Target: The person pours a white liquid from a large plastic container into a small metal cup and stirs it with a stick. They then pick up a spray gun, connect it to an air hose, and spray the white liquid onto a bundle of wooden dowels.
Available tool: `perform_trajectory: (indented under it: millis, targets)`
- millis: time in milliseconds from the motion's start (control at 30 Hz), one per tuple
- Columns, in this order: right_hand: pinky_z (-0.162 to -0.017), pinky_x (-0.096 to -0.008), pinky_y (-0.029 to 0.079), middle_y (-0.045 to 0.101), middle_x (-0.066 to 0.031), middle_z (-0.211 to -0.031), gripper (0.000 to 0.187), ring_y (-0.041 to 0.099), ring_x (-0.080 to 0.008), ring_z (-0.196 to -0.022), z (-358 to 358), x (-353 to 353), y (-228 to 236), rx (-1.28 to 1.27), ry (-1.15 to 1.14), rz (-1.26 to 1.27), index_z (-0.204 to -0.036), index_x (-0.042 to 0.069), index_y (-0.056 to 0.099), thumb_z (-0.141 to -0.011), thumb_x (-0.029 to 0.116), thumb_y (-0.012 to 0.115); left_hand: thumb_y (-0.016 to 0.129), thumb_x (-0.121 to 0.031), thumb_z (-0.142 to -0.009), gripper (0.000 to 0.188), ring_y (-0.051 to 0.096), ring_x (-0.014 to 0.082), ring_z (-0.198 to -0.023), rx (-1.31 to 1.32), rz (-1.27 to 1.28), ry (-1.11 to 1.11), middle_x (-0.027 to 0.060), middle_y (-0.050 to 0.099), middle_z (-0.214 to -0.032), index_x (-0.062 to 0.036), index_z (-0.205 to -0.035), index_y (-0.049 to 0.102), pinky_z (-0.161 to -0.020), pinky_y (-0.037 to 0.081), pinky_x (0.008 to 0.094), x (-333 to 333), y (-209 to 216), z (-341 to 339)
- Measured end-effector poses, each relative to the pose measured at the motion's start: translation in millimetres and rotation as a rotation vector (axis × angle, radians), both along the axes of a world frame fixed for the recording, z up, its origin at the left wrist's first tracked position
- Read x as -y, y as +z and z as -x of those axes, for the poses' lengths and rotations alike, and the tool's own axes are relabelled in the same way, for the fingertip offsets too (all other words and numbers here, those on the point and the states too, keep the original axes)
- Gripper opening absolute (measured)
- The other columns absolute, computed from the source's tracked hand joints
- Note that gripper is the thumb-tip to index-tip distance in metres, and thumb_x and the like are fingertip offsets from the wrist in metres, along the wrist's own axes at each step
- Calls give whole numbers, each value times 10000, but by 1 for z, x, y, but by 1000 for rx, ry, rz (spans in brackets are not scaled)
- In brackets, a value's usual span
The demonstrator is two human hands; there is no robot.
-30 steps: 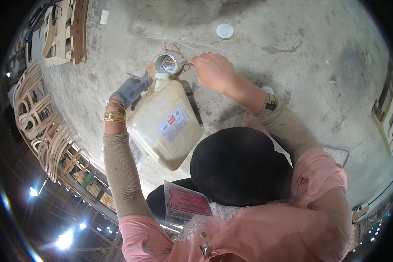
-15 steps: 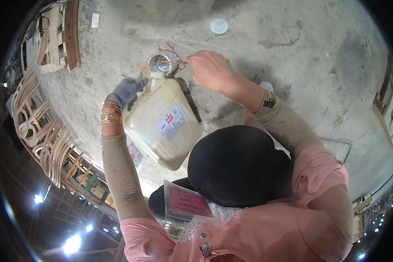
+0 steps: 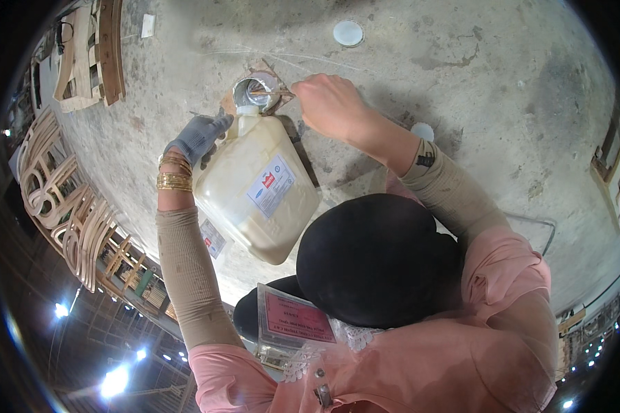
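My left hand (image 3: pixel 200 136), in a grey glove, is closed on the handle side of a translucent plastic jerrycan (image 3: pixel 244 155), near its neck. The jerrycan is tilted, its mouth against the near rim of a small open metal can (image 3: pixel 238 93). Bare and closed, my right hand (image 3: pixel 329 107) pinches a thin stick (image 3: pixel 280 93), whose far end reaches into the can. The liquid inside is hard to make out. A ragged flat brown piece (image 3: pixel 266 67) lies beneath the can.
Round white discs (image 3: pixel 348 33) (image 3: pixel 422 131) lie on the concrete floor. Wooden parts (image 3: pixel 107 51) stand at the far left, with curved wooden frames (image 3: pixel 48 175) stacked nearer. A second labelled container (image 3: pixel 212 239) shows behind the jerrycan. My black-clad knee (image 3: pixel 379 261) is close by.
The stick has shifted slightly within the can, and my right hand has moved a little up and left. The jerrycan stays tilted at the can's rim.
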State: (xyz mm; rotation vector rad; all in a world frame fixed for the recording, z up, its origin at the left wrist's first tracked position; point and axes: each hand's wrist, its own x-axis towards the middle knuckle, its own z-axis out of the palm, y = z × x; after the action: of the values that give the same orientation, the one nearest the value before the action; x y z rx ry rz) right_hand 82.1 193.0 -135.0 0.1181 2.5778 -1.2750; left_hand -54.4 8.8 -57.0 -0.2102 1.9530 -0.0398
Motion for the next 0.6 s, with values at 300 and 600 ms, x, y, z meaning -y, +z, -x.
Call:
perform_trajectory:
  millis: [300,600]
  targets:
    - [-642,-413,487,609,-180,-771,176,601,-332,-737,-1,-4,3,18,-23,14,-802,-16,605,-683,-9,475,501,-479,-816,527,419,121,-340,4,18,6,39,424,-519,45,-848,543,-311,365,262,-1,-1,1]
    - [-647,-415,484,609,-184,-799,187,599,-337,-747,1,-6,5,47,-15,32,-810,-16,608,-673,-15,480,490,-519,-808,587,386,120,-304,-10,-16,14,21,391,-433,65,-842,536,-302,329,262,-3,0,-2]
